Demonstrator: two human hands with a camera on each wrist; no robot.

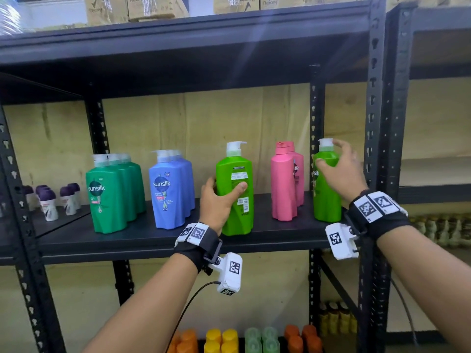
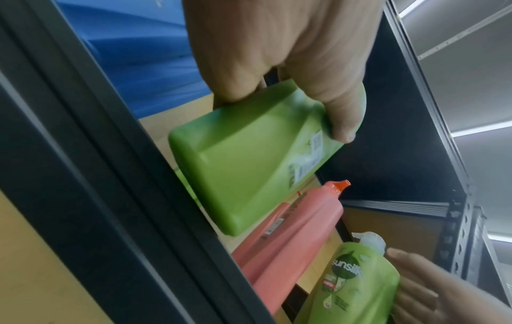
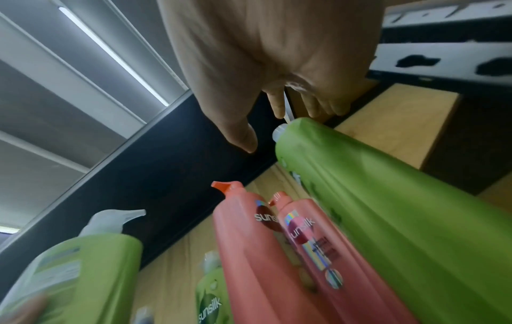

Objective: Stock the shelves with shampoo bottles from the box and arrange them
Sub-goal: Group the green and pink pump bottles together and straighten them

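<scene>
On the black middle shelf [image 1: 153, 240] my left hand [image 1: 225, 186] [image 2: 291, 111] grips a light green pump bottle [image 1: 235, 212] [image 2: 243, 175] around its middle, back label facing me. In the left wrist view its base tilts up off the shelf. At the shelf's right end stands a second light green bottle [image 1: 326, 200] [image 3: 387, 208]. My right hand [image 1: 330, 154] [image 3: 282, 127] hovers at its top with fingers spread, thumb by the shoulder and fingers behind the white pump. Two pink bottles [image 1: 284, 184] [image 3: 263, 252] stand between the green ones.
Left of the held bottle stand rows of blue bottles [image 1: 169, 192] and dark green bottles [image 1: 109, 197]. Small roll-on bottles [image 1: 48, 202] sit far left. A black upright post [image 1: 373, 123] stands just right of my right hand. Cardboard boxes [image 1: 132, 8] are overhead; coloured caps [image 1: 221, 340] show below.
</scene>
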